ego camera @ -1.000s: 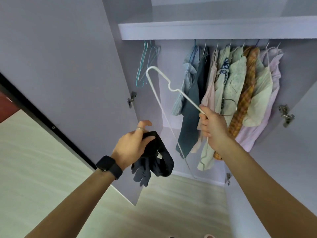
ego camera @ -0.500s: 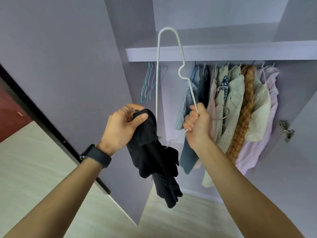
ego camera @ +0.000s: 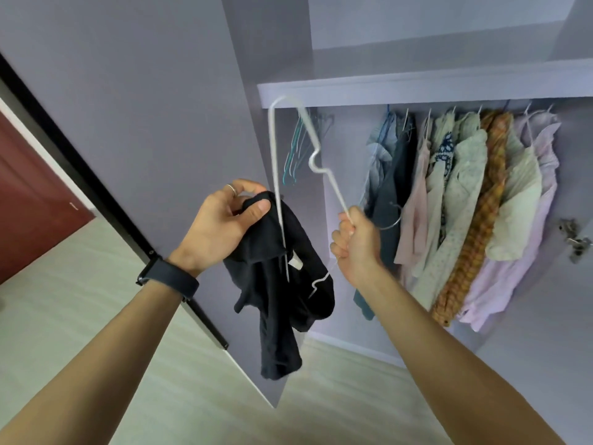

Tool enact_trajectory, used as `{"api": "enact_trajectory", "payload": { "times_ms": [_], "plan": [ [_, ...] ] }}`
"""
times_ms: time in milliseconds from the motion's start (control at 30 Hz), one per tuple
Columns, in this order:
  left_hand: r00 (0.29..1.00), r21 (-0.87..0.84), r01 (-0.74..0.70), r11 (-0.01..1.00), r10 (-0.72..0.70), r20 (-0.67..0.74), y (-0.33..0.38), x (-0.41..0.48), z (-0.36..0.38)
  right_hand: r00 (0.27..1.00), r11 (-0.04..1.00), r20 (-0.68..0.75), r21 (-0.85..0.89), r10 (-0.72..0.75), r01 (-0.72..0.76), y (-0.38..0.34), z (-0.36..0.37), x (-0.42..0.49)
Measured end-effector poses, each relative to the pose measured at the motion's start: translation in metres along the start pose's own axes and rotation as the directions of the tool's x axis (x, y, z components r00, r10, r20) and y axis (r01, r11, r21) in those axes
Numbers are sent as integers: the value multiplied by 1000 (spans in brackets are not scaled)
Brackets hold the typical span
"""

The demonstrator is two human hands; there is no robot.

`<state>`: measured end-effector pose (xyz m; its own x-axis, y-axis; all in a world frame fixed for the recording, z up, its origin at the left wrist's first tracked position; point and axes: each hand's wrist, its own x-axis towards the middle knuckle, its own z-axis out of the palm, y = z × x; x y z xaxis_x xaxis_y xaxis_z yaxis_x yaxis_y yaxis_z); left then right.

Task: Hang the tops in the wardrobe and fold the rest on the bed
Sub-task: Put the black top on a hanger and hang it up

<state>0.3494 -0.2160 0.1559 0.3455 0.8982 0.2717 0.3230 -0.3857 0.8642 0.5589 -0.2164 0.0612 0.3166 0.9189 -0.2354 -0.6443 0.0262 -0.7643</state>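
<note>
Top [ego camera: 276, 303] in the left hand [ego camera: 221, 226] mid-frame, hanger [ego camera: 274, 155] in the right hand [ego camera: 356, 248] poking into it, hung clothes [ego camera: 465, 203] upper right under a shelf [ego camera: 417, 88], spare hangers [ego camera: 293, 152] left of them

The white wire hanger [ego camera: 337, 191] is partly lost inside the black top [ego camera: 279, 284], its neck buried in the right hand [ego camera: 356, 248]. The shelf [ego camera: 417, 88] hides where the hung shirts' [ego camera: 465, 194] hooks catch. The right edge cuts the door hinge [ego camera: 576, 239].

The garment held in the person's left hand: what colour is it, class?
The garment is plain black, best seen in the head view.
</note>
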Motion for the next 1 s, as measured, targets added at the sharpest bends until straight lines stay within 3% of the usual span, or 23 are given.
{"api": "enact_trajectory", "payload": {
  "times_ms": [100,200,333,500,633,767,833,900,933,1000],
  "plan": [
    [995,-52,-46,998,41,-86,5,4,-14,999,981,-12,-189,-53,49,31,-14,3],
    [982,7,-51,999,51,-183,-3,2,-37,994,930,-36,-358,-103,84,37,-35,11],
    [938,163,-40,986,93,-333,-22,-5,-48,970,785,9,-586,-242,201,15,-38,20],
    [859,257,-34,966,160,-486,-25,4,-50,920,618,140,-702,-366,353,-10,-31,24],
    [876,426,-78,901,266,-402,-20,10,-39,893,347,348,-831,-285,435,-24,-20,20],
    [967,498,-84,863,191,-167,-19,16,-22,801,315,451,-753,-394,578,-55,9,12],
    [988,452,-95,887,139,-66,-22,16,-9,773,108,553,-787,-311,607,-67,28,12],
    [993,362,-69,930,98,-62,-23,17,2,795,-156,595,-802,-117,577,-71,42,11],
    [997,320,-39,947,58,-50,-24,16,7,795,-206,602,-790,-78,578,-72,45,10],
    [997,284,46,958,-63,50,-29,14,14,779,-161,609,-792,-150,589,-75,47,13]
  ]
}}
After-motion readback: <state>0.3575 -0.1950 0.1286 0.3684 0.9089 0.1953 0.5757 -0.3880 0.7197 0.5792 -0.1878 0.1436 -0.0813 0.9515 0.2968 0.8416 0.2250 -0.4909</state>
